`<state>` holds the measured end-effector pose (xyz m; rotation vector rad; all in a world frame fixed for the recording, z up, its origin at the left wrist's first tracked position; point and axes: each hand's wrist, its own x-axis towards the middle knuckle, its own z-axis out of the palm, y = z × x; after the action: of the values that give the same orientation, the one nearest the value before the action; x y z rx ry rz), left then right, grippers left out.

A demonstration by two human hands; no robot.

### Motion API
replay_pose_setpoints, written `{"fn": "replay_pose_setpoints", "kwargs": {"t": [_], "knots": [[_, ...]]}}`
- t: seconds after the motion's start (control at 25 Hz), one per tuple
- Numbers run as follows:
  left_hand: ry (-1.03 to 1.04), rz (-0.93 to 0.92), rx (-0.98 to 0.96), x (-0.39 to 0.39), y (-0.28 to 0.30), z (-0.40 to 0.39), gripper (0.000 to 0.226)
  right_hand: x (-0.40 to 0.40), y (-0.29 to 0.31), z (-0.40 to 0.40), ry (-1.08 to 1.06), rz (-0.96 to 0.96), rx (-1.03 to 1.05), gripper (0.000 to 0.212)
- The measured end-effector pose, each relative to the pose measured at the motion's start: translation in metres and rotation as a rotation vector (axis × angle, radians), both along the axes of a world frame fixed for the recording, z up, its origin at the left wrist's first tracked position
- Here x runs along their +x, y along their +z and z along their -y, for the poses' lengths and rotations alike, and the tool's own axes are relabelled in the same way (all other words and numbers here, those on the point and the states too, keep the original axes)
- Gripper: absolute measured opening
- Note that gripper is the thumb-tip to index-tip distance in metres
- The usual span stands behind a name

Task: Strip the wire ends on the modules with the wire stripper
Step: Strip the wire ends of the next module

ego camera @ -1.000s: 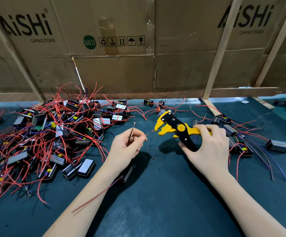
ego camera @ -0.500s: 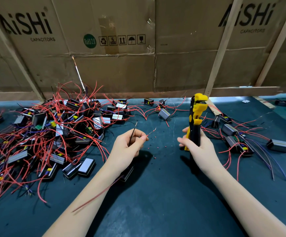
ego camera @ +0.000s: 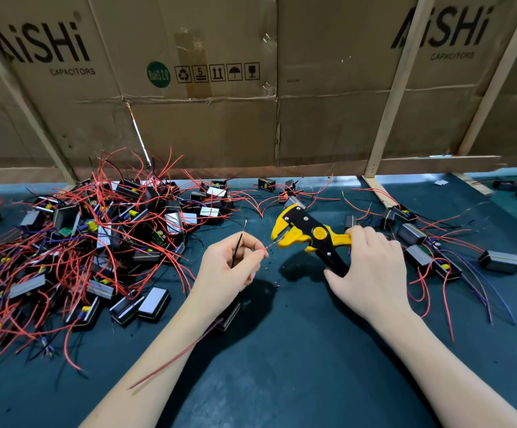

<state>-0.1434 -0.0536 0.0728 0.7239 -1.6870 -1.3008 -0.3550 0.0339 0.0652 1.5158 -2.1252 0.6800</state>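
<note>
Modules point(ego camera: 75, 251) with red wires lie heaped at the left of the frame on the dark green mat point(ego camera: 282, 366), under the cardboard wall point(ego camera: 208, 118) printed "AiSHi CAPACITORS". Just left of centre, the left hand point(ego camera: 229, 270) has its fingers curled together, pinching two wires of one module: a black wire point(ego camera: 238, 247) that stands up past the fingers and a red wire end point(ego camera: 267, 247) that points right. That module point(ego camera: 229, 315) shows only as a dark edge under the wrist, and a long red wire point(ego camera: 174, 359) crosses the forearm toward the lower left. The red wire's tip sits at the yellow mouth of the wire stripper point(ego camera: 309, 234), whether inside it cannot be told. Right of centre, the right hand point(ego camera: 371, 270) is wrapped around the stripper's handles. Small red insulation scraps point(ego camera: 271, 273) dot the mat between the hands. More modules point(ego camera: 430, 251) with red and blue wires lie at the right.
</note>
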Motion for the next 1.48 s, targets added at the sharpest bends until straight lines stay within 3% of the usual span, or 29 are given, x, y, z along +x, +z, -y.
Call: {"fn": "replay_pose_setpoints", "kwargs": {"t": [0.28,1.48], "knots": [[0.006,0.048,-0.010,0.0023,-0.0032,0.0026,0.015,0.0074,-0.0019,0.0001,0.022,-0.078,-0.062,0.055],[-0.068,0.099,0.046,0.0008,-0.0028,0.0031,0.015,0.0083,-0.0026,-0.0017,0.062,-0.042,-0.096,0.049]]}}
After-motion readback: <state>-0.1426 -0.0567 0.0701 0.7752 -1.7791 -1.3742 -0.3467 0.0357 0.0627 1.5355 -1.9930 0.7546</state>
